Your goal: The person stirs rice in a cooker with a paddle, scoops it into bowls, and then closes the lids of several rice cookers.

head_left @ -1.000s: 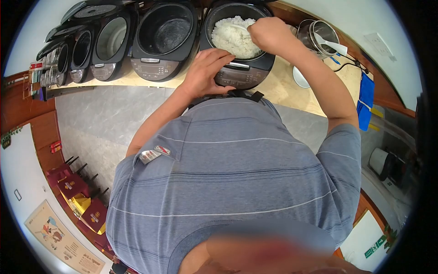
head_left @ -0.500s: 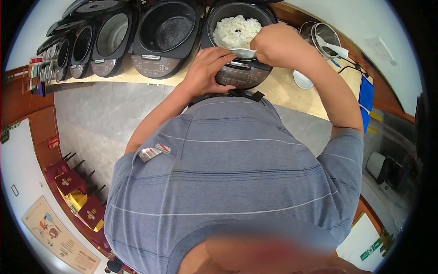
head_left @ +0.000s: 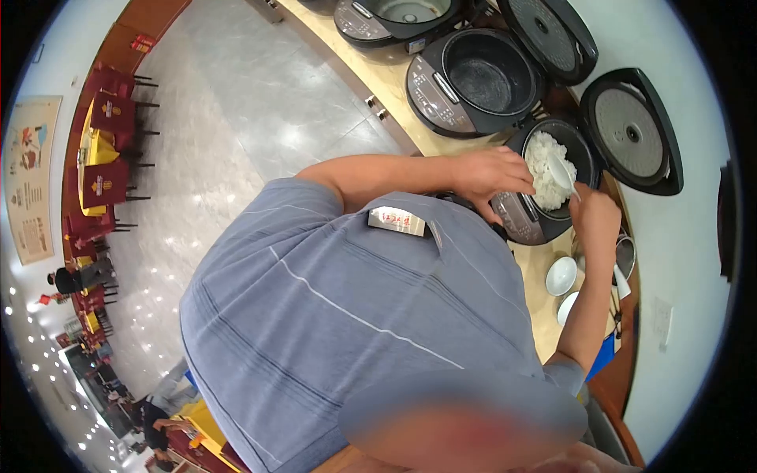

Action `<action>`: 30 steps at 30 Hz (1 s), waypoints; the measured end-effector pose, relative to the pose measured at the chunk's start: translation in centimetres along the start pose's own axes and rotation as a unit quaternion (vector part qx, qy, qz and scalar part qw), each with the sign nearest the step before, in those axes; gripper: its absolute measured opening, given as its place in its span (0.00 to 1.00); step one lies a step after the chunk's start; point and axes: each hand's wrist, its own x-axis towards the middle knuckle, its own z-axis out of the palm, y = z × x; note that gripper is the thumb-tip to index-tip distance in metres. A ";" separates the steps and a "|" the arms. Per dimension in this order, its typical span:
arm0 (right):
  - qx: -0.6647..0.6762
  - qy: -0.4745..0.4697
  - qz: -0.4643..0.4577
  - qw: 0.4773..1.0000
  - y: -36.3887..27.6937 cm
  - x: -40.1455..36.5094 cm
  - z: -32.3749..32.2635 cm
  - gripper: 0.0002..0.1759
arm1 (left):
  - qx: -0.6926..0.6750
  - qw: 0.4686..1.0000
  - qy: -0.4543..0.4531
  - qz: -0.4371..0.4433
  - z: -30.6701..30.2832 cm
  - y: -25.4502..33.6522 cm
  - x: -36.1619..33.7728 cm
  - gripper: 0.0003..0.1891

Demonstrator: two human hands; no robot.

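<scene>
White cooked rice lies in the dark inner pot of a rice cooker whose lid stands raised. My right hand is closed around the handle of a white serving spoon, its bowl over the rice. With fingers at the front rim and thumb lower on the front panel, my left hand grips the same cooker. Part of the spoon's handle is hidden by my right hand.
Beside it, another open rice cooker shows a dark inner pot, and a further cooker stands beyond. Near my right forearm are two white bowls and a second white utensil. Chairs line the far floor.
The view has swung round, so the cookers now sit at upper right. The spoon has moved from the front rim to over the rice. My left hand stays at the cooker's front.
</scene>
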 end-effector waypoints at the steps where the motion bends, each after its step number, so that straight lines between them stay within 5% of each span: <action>1: 0.019 0.008 0.003 1.000 0.0 -0.2 0.4 0.14 | 0.003 1.000 0.006 0.005 0.2 -0.2 0.0 0.46; 6: 0.055 0.014 -0.022 0.998 -2.1 -1.2 2.6 0.17 | 0.007 1.000 0.018 0.009 -0.1 0.2 -0.2 0.45; 22: 0.235 0.141 0.101 0.956 -5.6 -5.5 4.4 0.14 | 0.008 1.000 0.011 0.007 -0.2 0.4 -0.1 0.46; 30: 0.283 0.189 0.122 0.932 -6.9 -5.4 6.8 0.17 | -0.042 0.999 -0.028 -0.017 -3.9 0.4 1.2 0.30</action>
